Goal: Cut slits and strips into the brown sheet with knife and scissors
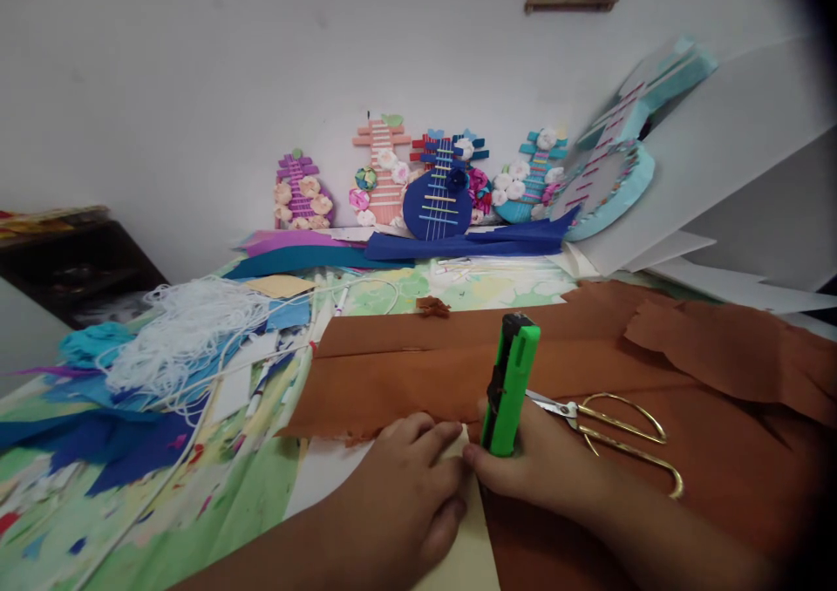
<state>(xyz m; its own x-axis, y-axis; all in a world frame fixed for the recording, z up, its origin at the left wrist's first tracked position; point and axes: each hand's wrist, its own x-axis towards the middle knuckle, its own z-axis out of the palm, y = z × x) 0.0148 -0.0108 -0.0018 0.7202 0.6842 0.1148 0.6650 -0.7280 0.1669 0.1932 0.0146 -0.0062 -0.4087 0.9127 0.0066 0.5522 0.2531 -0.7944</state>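
My right hand [523, 451] is closed around an upright bright green tool with a black edge [513, 386], which looks like a utility knife; its lower end is hidden. Beside it, my left hand [415, 482] presses on a pale yellow strip [480, 534], fingers bent and close together. Under and around both hands lies brown paper or cloth [392, 382], with a white sheet [327, 469] partly showing at its lower left edge. Gold-handled scissors [608, 425] rest on the brown material just right of my right hand.
White string [196, 338] and blue scraps [118, 438] lie at left on the green patterned cover [255, 504]. Several decorated paper instruments, one dark blue [438, 203], stand against the wall. A larger pale blue one [608, 181] leans at right. A dark shelf [78, 268] stands far left.
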